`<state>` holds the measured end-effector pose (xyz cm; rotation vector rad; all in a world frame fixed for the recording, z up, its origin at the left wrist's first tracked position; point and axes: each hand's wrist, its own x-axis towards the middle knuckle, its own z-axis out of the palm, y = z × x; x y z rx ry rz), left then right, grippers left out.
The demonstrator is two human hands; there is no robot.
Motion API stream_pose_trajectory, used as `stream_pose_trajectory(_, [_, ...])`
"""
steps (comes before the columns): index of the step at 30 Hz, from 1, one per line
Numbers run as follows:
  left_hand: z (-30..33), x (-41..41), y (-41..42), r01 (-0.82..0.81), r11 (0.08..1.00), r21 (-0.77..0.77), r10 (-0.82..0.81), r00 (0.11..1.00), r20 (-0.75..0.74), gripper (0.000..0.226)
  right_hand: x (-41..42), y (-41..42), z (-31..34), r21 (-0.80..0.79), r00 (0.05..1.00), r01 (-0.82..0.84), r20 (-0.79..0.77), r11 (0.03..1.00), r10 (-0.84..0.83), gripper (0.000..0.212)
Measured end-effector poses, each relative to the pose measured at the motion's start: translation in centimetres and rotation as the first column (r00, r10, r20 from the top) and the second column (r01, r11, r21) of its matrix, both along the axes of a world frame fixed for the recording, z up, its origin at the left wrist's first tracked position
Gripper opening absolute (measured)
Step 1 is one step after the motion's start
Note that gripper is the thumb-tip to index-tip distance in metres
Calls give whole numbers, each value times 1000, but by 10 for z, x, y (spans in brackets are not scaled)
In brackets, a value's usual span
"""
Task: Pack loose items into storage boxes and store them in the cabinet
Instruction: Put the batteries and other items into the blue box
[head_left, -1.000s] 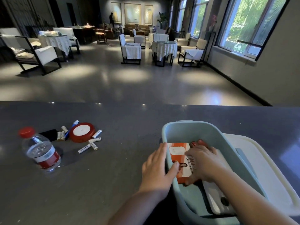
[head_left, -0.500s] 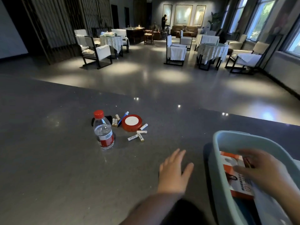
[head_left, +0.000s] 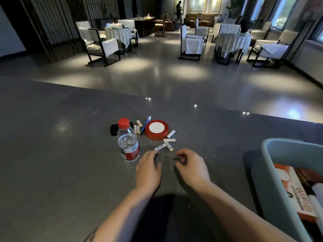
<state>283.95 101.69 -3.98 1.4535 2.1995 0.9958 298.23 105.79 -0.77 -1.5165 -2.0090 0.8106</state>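
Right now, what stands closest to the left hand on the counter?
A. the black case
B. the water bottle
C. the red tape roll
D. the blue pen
B: the water bottle stands upright just left of the left hand, while the tape roll, pen and black case lie farther back on the counter.
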Motion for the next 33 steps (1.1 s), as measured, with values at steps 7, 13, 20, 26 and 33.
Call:
stream_pose_trajectory(7, [-4, -19, 54, 209, 969, -132, -225, 968, -112, 53, -51, 69, -17, -84, 972, 40, 234, 996, -20, 26])
stream_pose_trajectory(13, [-15, -24, 71, 173, 978, -116, -190, 968, -165, 42, -59, 77, -22, -57, 947, 61, 319, 997, -40, 22])
stream_pose_trajectory(20, [-15, -11, 47, 137, 989, -56, -143, 982, -120, 41, -31, 43, -13, -161, 949, 21, 313, 987, 31, 43])
stream_pose_trajectory(26, [1, 32, 17, 124, 988, 90, -138, 975, 172, 34, 32, -5, 11, -125, 996, 81, -34, 989, -86, 41])
stream_pose_trajectory(33, [67, 127, 6, 161, 987, -15, -42, 340, 939, 42, 126, -34, 58, -47, 967, 100, -229, 994, -109, 37])
